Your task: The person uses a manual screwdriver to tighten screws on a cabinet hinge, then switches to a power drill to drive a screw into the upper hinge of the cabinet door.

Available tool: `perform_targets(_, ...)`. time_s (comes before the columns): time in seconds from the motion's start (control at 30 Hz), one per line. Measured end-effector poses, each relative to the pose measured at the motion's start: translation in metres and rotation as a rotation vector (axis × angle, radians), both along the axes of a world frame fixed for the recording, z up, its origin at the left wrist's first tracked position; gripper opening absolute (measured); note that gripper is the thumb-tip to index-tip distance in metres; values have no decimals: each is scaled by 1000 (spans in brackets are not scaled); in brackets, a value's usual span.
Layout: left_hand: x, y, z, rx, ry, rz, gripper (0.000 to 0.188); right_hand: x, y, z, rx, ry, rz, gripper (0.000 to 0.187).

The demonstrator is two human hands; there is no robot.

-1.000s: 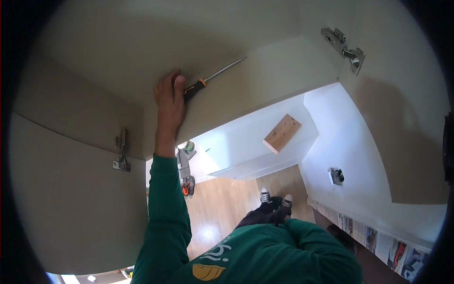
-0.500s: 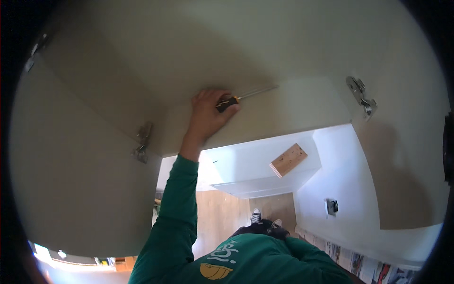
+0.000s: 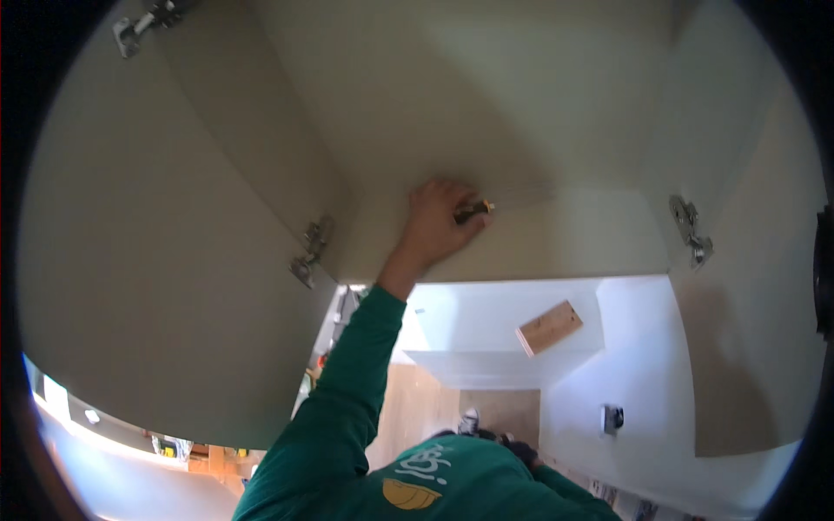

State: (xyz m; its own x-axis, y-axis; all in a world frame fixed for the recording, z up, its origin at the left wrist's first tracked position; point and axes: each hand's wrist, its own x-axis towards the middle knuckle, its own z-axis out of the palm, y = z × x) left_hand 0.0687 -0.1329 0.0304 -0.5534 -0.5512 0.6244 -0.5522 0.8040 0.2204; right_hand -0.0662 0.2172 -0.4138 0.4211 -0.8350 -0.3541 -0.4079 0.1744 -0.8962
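Observation:
My left hand reaches into the open cabinet and is closed around the dark handle of a screwdriver, which has yellow at its collar. The thin metal shank points right across the cabinet's inside and is smeared by motion. Below the hand runs the front edge of the cabinet floor. My right sleeve hangs at the lower right. A dark shape at its end may be my right hand, but its fingers cannot be made out.
Open doors flank the cabinet: the left door and the right door. Metal hinges stick out at both sides. Lower down, a wooden block lies on a white surface. A small dark fitting sits on the white panel.
The whole view has shifted, so the cabinet and hinges now sit farther right and lower. My left hand keeps its hold on the screwdriver, whose shank was sharp before and is now blurred.

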Motion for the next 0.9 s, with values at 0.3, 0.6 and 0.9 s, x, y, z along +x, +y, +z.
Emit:
perform_targets(0.3,-1,10,10,17,-32,13,50,-1,-53,15,-10,39,-26,53)
perform_targets(0.6,-3,15,7,46,-41,31,48,4,-69,16,-6,48,-15,53)
perform_targets(0.9,-3,18,18,39,-49,-30,43,0,-77,19,-80,12,-90,53)
